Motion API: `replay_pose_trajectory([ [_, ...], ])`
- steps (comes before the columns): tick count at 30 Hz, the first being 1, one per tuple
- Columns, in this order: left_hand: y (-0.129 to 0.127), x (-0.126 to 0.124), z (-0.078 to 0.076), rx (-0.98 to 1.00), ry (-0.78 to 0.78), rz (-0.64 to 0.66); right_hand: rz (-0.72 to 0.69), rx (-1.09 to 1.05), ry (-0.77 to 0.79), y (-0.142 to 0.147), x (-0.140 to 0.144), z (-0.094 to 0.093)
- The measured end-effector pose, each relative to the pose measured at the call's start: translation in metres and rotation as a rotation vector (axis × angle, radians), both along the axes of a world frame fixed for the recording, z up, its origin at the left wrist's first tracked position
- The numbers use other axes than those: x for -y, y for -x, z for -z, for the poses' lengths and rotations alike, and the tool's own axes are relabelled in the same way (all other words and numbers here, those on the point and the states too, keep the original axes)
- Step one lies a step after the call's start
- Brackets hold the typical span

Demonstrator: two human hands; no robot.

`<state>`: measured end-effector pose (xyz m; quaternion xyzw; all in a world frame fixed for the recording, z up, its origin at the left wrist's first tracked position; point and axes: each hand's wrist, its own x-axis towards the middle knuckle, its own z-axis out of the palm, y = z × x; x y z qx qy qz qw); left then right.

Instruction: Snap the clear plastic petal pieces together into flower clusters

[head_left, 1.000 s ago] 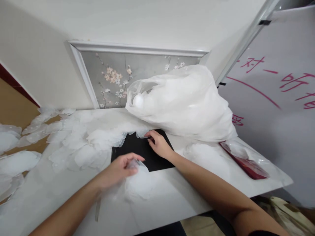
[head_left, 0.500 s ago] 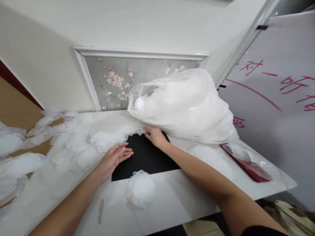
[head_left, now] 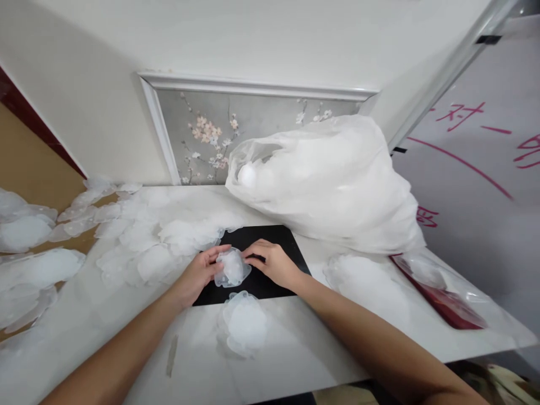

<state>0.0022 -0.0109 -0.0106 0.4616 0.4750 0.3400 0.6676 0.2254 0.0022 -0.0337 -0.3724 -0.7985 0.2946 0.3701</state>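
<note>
A clear piece (head_left: 233, 268) is now held over the mat (head_left: 261, 286), and the two hands, no longer kept apart at the mat's far and left edges, are brought together on it. Its 9 o'clock edge is pinched by the left hand (head_left: 197, 277), fingers loosely curled; its 2 o'clock edge is met by the half-closed right hand (head_left: 275, 263), though whether it is gripped cannot be told. Handling is thus centred on this piece, with the stack (head_left: 247, 323) at 6 o'clock left untouched
</note>
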Motion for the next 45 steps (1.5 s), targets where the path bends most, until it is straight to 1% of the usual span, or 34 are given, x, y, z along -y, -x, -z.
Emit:
replay_pose_trajectory([
  [3, 0.001, -0.002, 0.000, -0.024, -0.062, -0.019, -0.111, 0.039, -0.054, 0.001, 0.001, 0.002],
  [5, 0.002, -0.004, 0.001, -0.031, -0.074, -0.030, -0.153, 0.067, -0.088, 0.006, 0.001, 0.005],
  [7, 0.003, -0.008, 0.002, -0.040, -0.088, -0.031, -0.141, 0.069, -0.097, 0.011, -0.001, 0.008],
  [9, 0.006, -0.012, 0.003, -0.107, -0.148, -0.023, -0.094, 0.031, -0.060, 0.011, -0.003, 0.010],
  [12, 0.011, -0.017, 0.005, -0.376, -0.334, -0.029, 0.014, -0.101, 0.106, 0.005, -0.008, 0.012],
  [14, 0.015, -0.019, 0.004, -0.581, -0.508, -0.030, 0.076, -0.260, 0.277, -0.001, -0.011, 0.012],
  [16, 0.019, -0.019, 0.001, -0.712, -0.676, 0.005, 0.079, -0.470, 0.468, -0.006, -0.013, 0.012],
  [19, 0.027, -0.017, -0.008, -0.800, -0.855, 0.142, 0.008, -0.713, 0.715, -0.008, -0.016, 0.009],
  [22, 0.035, -0.018, -0.017, -0.820, -0.922, 0.304, -0.037, -0.798, 0.867, -0.006, -0.015, 0.005],
  [24, 0.039, -0.023, -0.019, -0.743, -0.889, 0.384, -0.059, -0.802, 0.924, -0.005, -0.015, 0.003],
  [25, 0.039, -0.025, -0.018, -0.680, -0.858, 0.403, -0.067, -0.795, 0.939, -0.005, -0.015, 0.003],
  [28, 0.035, -0.033, -0.012, -0.528, -0.759, 0.380, -0.077, -0.776, 0.946, -0.007, -0.015, 0.003],
  [30, 0.031, -0.034, -0.007, -0.509, -0.736, 0.351, -0.082, -0.776, 0.948, -0.009, -0.015, 0.004],
  [32, 0.026, -0.032, -0.005, -0.519, -0.765, 0.299, -0.086, -0.780, 0.953, -0.011, -0.016, 0.005],
  [33, 0.025, -0.030, -0.005, -0.527, -0.781, 0.244, -0.086, -0.785, 0.955, -0.012, -0.016, 0.005],
  [35, 0.023, -0.025, -0.007, -0.544, -0.763, 0.072, -0.082, -0.795, 0.957, -0.013, -0.016, 0.005],
  [37, 0.023, -0.021, -0.008, -0.518, -0.662, -0.115, -0.084, -0.805, 0.964, -0.014, -0.017, 0.004],
  [38, 0.023, -0.020, -0.008, -0.465, -0.586, -0.179, -0.090, -0.810, 0.969, -0.014, -0.017, 0.004],
  [39, 0.023, -0.019, -0.009, -0.387, -0.499, -0.216, -0.098, -0.814, 0.975, -0.014, -0.017, 0.004],
  [41, 0.021, -0.018, -0.009, -0.206, -0.309, -0.213, -0.110, -0.819, 0.983, -0.014, -0.017, 0.003],
  [43, 0.017, -0.017, -0.010, -0.076, -0.144, -0.162, -0.107, -0.814, 0.984, -0.014, -0.017, 0.003],
  [45, 0.013, -0.015, -0.012, -0.016, -0.058, -0.128, -0.098, -0.802, 0.979, -0.014, -0.016, 0.003],
])
